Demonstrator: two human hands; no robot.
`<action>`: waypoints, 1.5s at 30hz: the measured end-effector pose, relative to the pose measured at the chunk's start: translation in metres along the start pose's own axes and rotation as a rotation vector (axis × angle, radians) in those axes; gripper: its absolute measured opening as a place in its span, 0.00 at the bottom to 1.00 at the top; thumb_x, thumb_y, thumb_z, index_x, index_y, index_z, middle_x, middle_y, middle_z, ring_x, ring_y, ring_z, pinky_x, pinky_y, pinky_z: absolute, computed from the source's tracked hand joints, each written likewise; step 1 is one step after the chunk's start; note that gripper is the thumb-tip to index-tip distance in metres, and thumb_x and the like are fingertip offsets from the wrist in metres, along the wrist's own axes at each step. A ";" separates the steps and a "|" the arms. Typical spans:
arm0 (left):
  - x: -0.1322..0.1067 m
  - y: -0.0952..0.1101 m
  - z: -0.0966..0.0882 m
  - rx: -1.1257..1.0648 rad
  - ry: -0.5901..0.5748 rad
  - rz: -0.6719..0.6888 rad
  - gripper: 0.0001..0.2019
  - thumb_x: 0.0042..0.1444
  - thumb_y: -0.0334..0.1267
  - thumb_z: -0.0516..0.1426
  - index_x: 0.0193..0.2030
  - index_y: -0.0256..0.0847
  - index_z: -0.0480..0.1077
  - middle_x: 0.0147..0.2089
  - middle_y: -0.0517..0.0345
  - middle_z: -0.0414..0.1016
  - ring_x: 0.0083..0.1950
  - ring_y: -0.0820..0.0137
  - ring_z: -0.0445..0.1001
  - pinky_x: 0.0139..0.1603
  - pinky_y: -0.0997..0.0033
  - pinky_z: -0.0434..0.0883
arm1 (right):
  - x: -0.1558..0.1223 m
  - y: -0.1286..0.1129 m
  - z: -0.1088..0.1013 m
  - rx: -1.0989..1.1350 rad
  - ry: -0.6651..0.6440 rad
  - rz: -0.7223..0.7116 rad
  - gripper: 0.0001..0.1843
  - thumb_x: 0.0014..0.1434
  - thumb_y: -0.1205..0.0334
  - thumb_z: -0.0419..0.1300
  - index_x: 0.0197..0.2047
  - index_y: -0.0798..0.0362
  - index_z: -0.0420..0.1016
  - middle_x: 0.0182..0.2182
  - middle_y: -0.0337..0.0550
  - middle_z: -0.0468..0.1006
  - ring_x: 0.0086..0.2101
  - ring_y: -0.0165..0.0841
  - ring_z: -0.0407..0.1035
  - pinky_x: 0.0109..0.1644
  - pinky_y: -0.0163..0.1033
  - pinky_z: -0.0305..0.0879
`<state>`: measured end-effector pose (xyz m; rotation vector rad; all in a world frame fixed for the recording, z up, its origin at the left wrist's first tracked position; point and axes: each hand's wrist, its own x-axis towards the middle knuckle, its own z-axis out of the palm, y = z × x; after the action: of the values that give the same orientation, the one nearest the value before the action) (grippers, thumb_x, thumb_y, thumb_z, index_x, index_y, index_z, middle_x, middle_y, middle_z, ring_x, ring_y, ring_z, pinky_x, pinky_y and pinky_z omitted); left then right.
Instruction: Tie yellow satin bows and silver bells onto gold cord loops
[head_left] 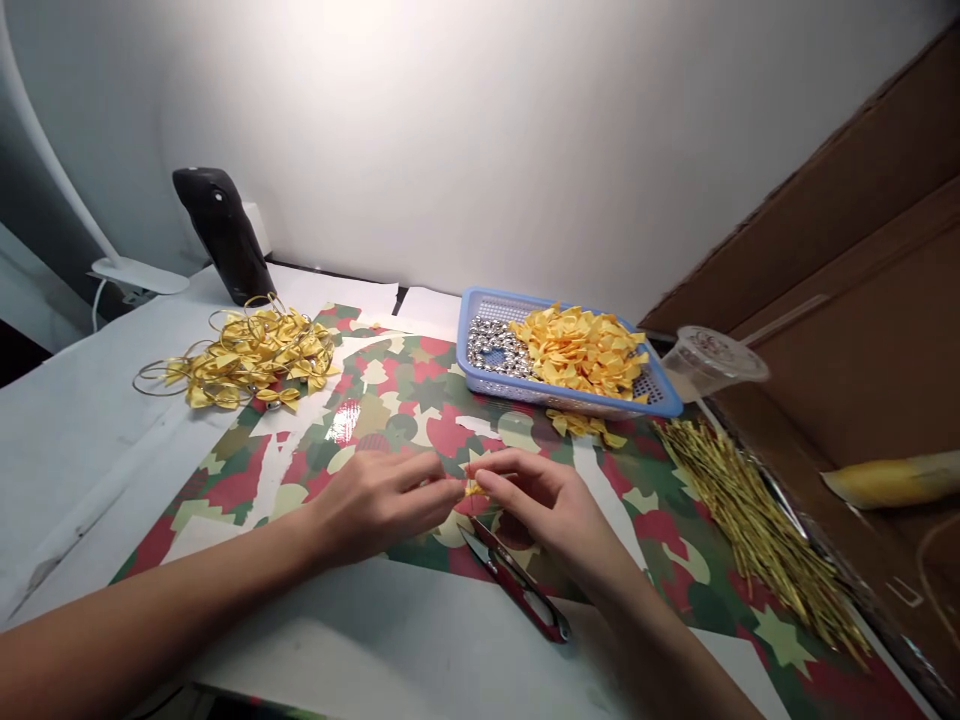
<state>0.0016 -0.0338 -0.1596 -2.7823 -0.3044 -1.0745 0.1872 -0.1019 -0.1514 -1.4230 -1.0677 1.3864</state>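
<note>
- Two hands in view: left hand [379, 505] and right hand [551, 510], together at centre, fingertips of both pinching one small yellow ribbon piece [475, 489].
- Piece sits between the hands, above the red-and-green patterned sheet [397, 405], mostly hidden by fingers.
- Handling: looks light, soft, likely slippery and easy to crush; best held at its pinched middle (loose ends would flop).
- Counts: one blue plastic tray [525, 392], far centre, holding one heap of yellow ribbon pieces [581, 350] and one cluster of silver beads [495, 347].
- One tangle of gold-wire yellow bows [255, 358], far left; dozens, uncountable.
- One bundle of gold twist ties [757, 530], right.
- One pair of red-handled thread snips [517, 590], near, just below the hands.
- One clear plastic cup [712, 362], far right.
</note>
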 end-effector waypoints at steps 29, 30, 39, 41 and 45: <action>-0.007 -0.009 0.003 -0.160 0.019 -0.035 0.06 0.61 0.28 0.52 0.37 0.35 0.71 0.32 0.53 0.77 0.32 0.70 0.71 0.30 0.71 0.73 | 0.014 -0.058 0.022 0.036 0.310 -0.461 0.08 0.49 0.57 0.65 0.28 0.52 0.73 0.25 0.38 0.75 0.30 0.31 0.71 0.38 0.38 0.69; -0.007 -0.009 0.003 -0.159 0.016 -0.032 0.06 0.61 0.27 0.52 0.37 0.34 0.71 0.32 0.53 0.77 0.32 0.70 0.71 0.30 0.71 0.72 | 0.015 -0.062 0.021 0.021 0.316 -0.477 0.08 0.49 0.57 0.65 0.28 0.52 0.73 0.25 0.38 0.76 0.29 0.31 0.71 0.37 0.38 0.69; -0.009 -0.010 0.005 -0.150 -0.022 -0.036 0.08 0.62 0.28 0.51 0.35 0.35 0.71 0.31 0.54 0.77 0.31 0.70 0.71 0.29 0.72 0.71 | 0.013 -0.095 0.017 -0.033 0.344 -0.588 0.05 0.51 0.59 0.62 0.28 0.50 0.72 0.26 0.39 0.75 0.29 0.30 0.70 0.35 0.38 0.68; -0.009 -0.011 0.006 -0.147 -0.024 -0.034 0.09 0.62 0.28 0.50 0.35 0.36 0.71 0.31 0.54 0.77 0.31 0.70 0.71 0.29 0.72 0.71 | 0.011 -0.101 0.016 -0.050 0.352 -0.600 0.05 0.52 0.59 0.62 0.28 0.50 0.72 0.27 0.39 0.75 0.30 0.31 0.71 0.35 0.39 0.69; -0.010 -0.012 0.006 -0.152 -0.021 -0.030 0.09 0.63 0.29 0.50 0.35 0.36 0.71 0.31 0.54 0.76 0.31 0.71 0.71 0.28 0.73 0.71 | 0.011 -0.111 0.015 -0.080 0.375 -0.643 0.05 0.53 0.60 0.61 0.28 0.50 0.71 0.27 0.40 0.75 0.31 0.32 0.71 0.35 0.39 0.69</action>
<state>-0.0044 -0.0227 -0.1698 -2.9331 -0.2781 -1.1204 0.1713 -0.0611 -0.0478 -1.1790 -1.1915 0.5978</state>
